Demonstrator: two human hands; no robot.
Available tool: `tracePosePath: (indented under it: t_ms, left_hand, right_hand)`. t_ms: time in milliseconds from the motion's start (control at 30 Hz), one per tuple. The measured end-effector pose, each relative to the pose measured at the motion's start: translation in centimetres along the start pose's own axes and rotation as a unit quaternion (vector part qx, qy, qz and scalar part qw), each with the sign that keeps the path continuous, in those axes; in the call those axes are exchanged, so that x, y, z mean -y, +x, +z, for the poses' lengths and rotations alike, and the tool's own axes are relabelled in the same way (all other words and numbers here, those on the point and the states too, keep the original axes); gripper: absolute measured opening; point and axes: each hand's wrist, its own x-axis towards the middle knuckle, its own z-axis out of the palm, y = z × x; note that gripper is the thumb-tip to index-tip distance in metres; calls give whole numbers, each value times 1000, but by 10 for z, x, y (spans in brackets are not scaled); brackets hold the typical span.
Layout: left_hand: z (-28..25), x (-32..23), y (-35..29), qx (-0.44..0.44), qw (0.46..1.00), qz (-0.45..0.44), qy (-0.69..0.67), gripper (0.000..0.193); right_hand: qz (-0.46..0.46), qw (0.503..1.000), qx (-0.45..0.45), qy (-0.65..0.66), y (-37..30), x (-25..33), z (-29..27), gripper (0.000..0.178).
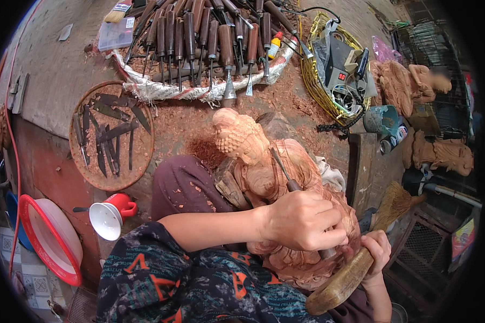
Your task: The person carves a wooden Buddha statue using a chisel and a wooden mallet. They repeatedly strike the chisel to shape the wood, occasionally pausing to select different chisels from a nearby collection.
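Observation:
A carved wooden figure (264, 183) with a curled-hair head lies tilted across my lap, its head toward the upper left. My left hand (303, 220) is closed around the dark handle of a chisel (279, 164). The narrow metal blade points up and away, its tip at the figure's draped chest, just below the neck. Lower right, my right hand (376, 252) grips a thick, worn wooden mallet (340, 284). The mallet is close to the handle's butt end, which shows below my left hand; I cannot tell whether they touch.
Beyond the figure, several wooden-handled chisels (190, 37) rest in a cloth-wrapped ring. A round tray (141, 169) of blades lies left, near a red-and-white mug (105, 220) and basin (48, 237). A wire basket (310, 70) holds electrical gear. More carvings (442, 152) and a broom (396, 206) are right.

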Motion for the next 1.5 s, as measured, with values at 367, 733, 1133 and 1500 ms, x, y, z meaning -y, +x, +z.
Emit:
tracePosePath:
  t_ms: [367,733,1133,1500]
  left_hand:
    - [9,3,-1,0,1000,12,25,25]
    - [-13,9,-7,13,999,29,-39,21]
    - [-28,-11,-13,-87,992,61,-65,21]
    - [-34,-8,-23,-59,995,35,-66,31]
  right_hand:
    - [-42,993,-105,26,1,-21,10,23]
    - [-31,997,43,-65,21,-18,-8,25]
    - [-2,1000,5,-4,14,0,2,30]
    - [-115,990,53,-63,27,19,-12,35]
